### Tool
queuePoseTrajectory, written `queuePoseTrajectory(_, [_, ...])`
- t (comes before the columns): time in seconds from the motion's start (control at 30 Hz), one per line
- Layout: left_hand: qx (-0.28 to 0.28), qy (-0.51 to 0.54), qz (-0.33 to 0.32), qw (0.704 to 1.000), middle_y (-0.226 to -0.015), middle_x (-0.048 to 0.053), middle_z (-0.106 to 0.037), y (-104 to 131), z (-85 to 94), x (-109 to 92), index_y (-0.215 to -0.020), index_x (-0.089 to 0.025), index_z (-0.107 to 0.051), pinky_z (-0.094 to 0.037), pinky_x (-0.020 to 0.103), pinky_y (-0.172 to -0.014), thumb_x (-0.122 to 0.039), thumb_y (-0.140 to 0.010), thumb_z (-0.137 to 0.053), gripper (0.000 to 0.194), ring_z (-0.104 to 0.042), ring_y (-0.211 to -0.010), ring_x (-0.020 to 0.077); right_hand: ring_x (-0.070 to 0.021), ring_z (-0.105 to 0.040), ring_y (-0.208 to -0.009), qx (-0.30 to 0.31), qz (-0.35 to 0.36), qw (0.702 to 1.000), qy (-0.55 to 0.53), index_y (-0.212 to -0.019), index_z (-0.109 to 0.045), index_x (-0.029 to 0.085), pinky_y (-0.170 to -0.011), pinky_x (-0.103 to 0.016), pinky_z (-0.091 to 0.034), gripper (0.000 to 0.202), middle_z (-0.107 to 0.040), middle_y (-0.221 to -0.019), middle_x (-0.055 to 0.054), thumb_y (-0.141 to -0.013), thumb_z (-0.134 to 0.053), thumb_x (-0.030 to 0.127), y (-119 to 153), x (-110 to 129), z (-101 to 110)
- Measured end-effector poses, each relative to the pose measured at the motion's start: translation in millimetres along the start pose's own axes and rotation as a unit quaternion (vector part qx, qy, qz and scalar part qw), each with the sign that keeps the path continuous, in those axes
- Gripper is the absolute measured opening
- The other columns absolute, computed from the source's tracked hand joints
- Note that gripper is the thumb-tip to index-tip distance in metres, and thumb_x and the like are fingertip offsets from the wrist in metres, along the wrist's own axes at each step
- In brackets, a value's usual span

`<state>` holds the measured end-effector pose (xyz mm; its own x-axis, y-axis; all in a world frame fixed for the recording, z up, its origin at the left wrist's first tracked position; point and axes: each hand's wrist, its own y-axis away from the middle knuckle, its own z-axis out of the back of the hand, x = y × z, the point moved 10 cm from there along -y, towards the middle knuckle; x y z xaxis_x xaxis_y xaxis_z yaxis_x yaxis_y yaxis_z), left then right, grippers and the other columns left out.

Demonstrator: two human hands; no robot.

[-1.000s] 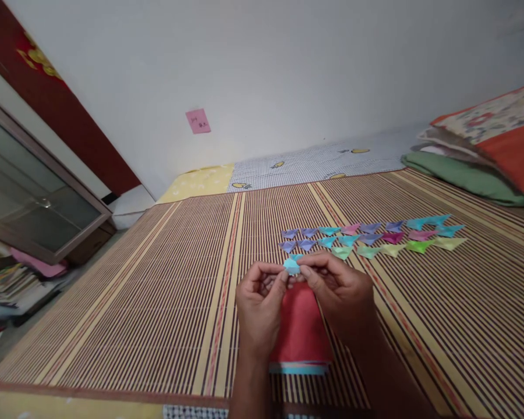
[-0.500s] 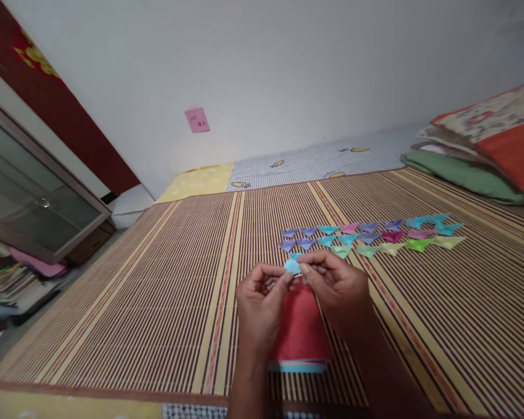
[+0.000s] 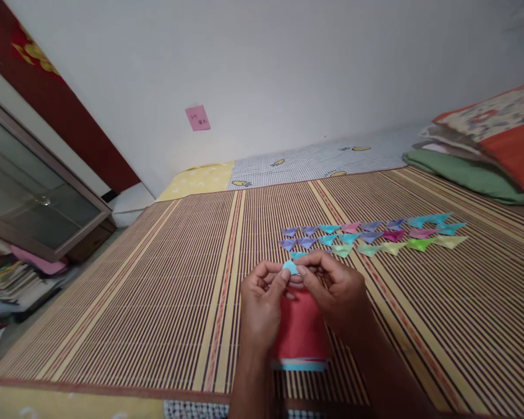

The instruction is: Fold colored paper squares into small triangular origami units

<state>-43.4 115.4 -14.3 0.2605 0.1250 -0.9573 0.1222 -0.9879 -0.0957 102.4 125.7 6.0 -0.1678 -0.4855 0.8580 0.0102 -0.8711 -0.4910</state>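
Between my two hands is a small folded piece of light blue paper (image 3: 290,267), raised above the mat. My left hand (image 3: 264,297) pinches its left side between thumb and forefinger. My right hand (image 3: 334,288) grips the right side the same way, and the fingertips hide part of the paper. Beneath the hands lies a stack of paper sheets (image 3: 303,331), red on top with blue and pale edges showing at the near end. Just beyond, several folded paper pieces (image 3: 393,235) in purple, blue, pink, green and yellow stand in rows.
A striped bamboo mat (image 3: 170,302) covers the bed. Pillows (image 3: 506,134) and a green cushion (image 3: 463,174) are piled at the far right. A pink note (image 3: 198,118) is stuck to the wall. A glass-doored cabinet (image 3: 30,186) stands at left, with books (image 3: 9,279) below.
The blue paper has turned slightly and now looks smaller and more pointed at the top. My hands have drawn a little closer together around it.
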Motion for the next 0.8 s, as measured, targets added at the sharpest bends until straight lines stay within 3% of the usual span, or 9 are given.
queuePoseTrajectory(0.13, [-0.016,-0.017,-0.021,1.000,-0.068,0.003,-0.075,0,3.6,-3,-0.077,-0.016,-0.069,-0.050,0.021,-0.056,-0.028,-0.086,-0.075,0.016,-0.067,-0.057,0.0122,-0.0193,-0.075,-0.071,0.025,-0.047,0.998,-0.038,-0.099,-0.070,0.021,-0.065,-0.031,-0.063,0.014,-0.075,-0.078,-0.003,-0.091,-0.070,0.032,-1,-9,-4])
queuePoseTrajectory(0.3, [0.005,-0.003,-0.010,1.000,-0.060,0.000,-0.070,0,-0.8,0,-0.075,-0.017,-0.066,-0.047,0.020,-0.053,-0.031,-0.087,-0.075,0.021,-0.062,-0.052,0.0104,-0.0140,-0.066,-0.060,0.080,-0.070,0.993,-0.042,-0.079,-0.067,0.020,-0.057,-0.025,-0.055,0.017,-0.069,-0.068,0.001,-0.092,-0.067,0.033,-1,-5,-12])
queuePoseTrajectory(0.43, [0.044,0.002,0.005,0.999,-0.064,0.001,-0.072,0,-7.3,2,-0.079,-0.016,-0.067,-0.050,0.021,-0.055,-0.031,-0.086,-0.077,0.019,-0.065,-0.055,0.0120,-0.0116,-0.060,-0.055,0.088,-0.091,0.989,-0.072,-0.077,-0.063,0.020,-0.054,-0.023,-0.048,0.021,-0.064,-0.062,0.004,-0.094,-0.064,0.033,0,-9,-14])
queuePoseTrajectory(0.53, [0.059,-0.009,0.015,0.998,-0.068,0.003,-0.075,1,-8.6,5,-0.082,-0.016,-0.068,-0.054,0.024,-0.060,-0.030,-0.087,-0.075,0.017,-0.068,-0.058,0.0136,-0.0118,-0.057,-0.056,0.092,-0.081,0.990,-0.065,-0.077,-0.062,0.021,-0.055,-0.024,-0.045,0.023,-0.062,-0.061,0.004,-0.096,-0.060,0.033,-1,-10,-13])
queuePoseTrajectory(0.8, [0.039,-0.056,-0.017,0.998,-0.065,0.002,-0.074,6,-8.4,0,-0.076,-0.017,-0.064,-0.055,0.024,-0.062,-0.029,-0.091,-0.070,0.020,-0.068,-0.058,0.0135,-0.0130,-0.052,-0.061,0.098,-0.008,0.994,0.043,-0.072,-0.059,0.021,-0.059,-0.026,-0.040,0.030,-0.055,-0.064,0.004,-0.099,-0.054,0.032,-6,2,-3])
